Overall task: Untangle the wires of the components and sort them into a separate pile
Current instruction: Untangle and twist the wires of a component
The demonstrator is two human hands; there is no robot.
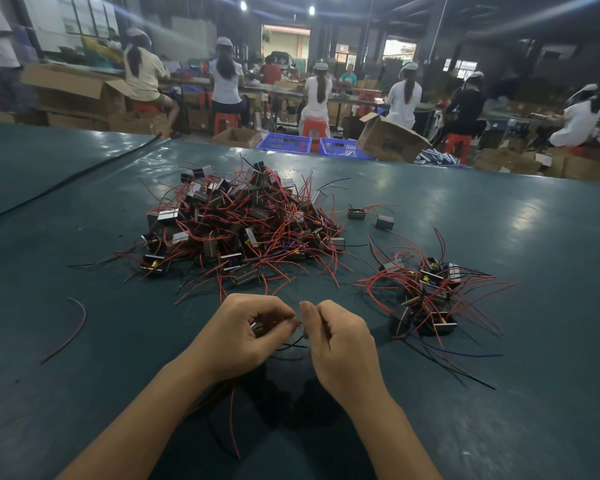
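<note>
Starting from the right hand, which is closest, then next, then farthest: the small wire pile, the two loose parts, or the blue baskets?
1. small pile: just to the right of the right hand.
2. two loose components: farther back on the table, slightly right.
3. blue baskets: past the table's far edge.

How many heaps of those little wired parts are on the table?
2: the big tangled heap at centre, and a smaller heap to its right. Two stray parts lie apart between them, farther back.
</note>
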